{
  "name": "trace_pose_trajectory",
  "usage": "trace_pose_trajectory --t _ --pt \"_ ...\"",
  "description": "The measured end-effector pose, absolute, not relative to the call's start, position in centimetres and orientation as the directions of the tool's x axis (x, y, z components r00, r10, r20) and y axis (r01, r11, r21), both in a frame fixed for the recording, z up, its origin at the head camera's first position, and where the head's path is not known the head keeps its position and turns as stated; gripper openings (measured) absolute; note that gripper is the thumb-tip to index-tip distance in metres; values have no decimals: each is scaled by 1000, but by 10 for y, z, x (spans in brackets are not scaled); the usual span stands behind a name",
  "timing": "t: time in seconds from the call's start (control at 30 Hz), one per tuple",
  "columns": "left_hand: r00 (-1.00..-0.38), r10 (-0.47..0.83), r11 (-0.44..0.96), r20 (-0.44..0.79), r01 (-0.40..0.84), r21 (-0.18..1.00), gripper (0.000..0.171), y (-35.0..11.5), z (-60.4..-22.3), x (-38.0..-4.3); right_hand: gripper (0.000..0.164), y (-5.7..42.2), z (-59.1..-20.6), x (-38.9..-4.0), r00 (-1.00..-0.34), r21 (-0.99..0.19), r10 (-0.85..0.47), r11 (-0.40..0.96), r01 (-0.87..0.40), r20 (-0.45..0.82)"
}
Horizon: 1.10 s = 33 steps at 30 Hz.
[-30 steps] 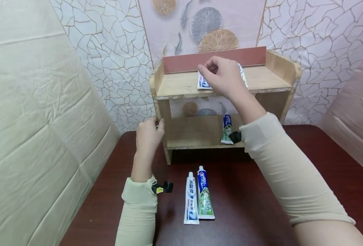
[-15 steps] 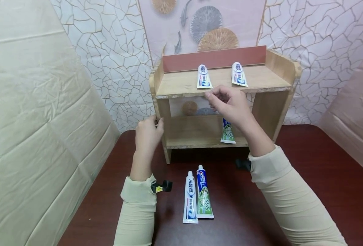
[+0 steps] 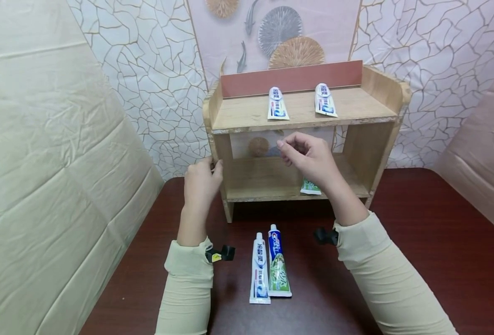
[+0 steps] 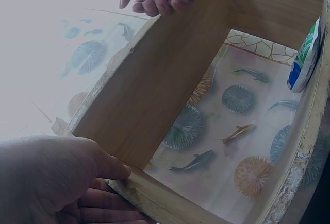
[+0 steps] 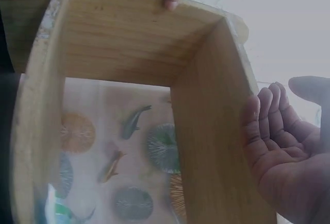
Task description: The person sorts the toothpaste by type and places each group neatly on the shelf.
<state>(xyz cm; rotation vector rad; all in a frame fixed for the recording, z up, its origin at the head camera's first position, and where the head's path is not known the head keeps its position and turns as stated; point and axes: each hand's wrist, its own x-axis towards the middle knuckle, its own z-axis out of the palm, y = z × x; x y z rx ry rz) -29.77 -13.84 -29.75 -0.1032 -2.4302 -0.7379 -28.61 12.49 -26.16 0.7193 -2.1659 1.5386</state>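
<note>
My left hand [image 3: 200, 184] grips the left side panel of the wooden shelf [image 3: 257, 179]; in the left wrist view its thumb lies on the panel's edge, fingers behind. Loosely curled and holding nothing, my right hand [image 3: 309, 156] hovers in front of the lower opening. Two white toothpaste tubes [image 3: 278, 104] lie apart on the top board, crimped ends forward. On the lower board is a blue-green toothpaste tube [image 3: 310, 187], its upper part hidden behind my right hand. Side by side on the table are a white toothpaste tube [image 3: 260, 274] and a blue-green one [image 3: 279, 267].
The shelf stands on a dark red-brown table [image 3: 146, 279], with a reddish strip [image 3: 288, 79] along the back of its top board. Pale cloth [image 3: 62, 163] hangs at the left, and a patterned wall covering [image 3: 146, 70] is behind.
My right hand has come down from the top board to the lower opening, uncovering the two white tubes and covering part of the lower tube. My left hand keeps its grip on the panel.
</note>
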Motion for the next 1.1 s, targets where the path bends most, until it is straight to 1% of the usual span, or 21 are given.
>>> trace_pose_trajectory --t 0.2,0.53,0.83,1.1 --pt "-814 -86 839 575 252 482 29 -138 -298 -298 31 127 -278 -287 -814 -768 -182 269 -581 552" --pt "-823 -88 836 562 246 491 29 -138 -298 -297 29 129 -315 -288 -848 -803 -214 277 -528 485" --pt "-813 -77 835 577 264 483 30 -138 -298 -299 26 132 -322 -288 -859 -814 -232 283 -508 456" --pt "-817 -79 832 572 263 489 29 -139 -299 -299 28 138 -332 -291 -879 -820 -264 329 -468 396"
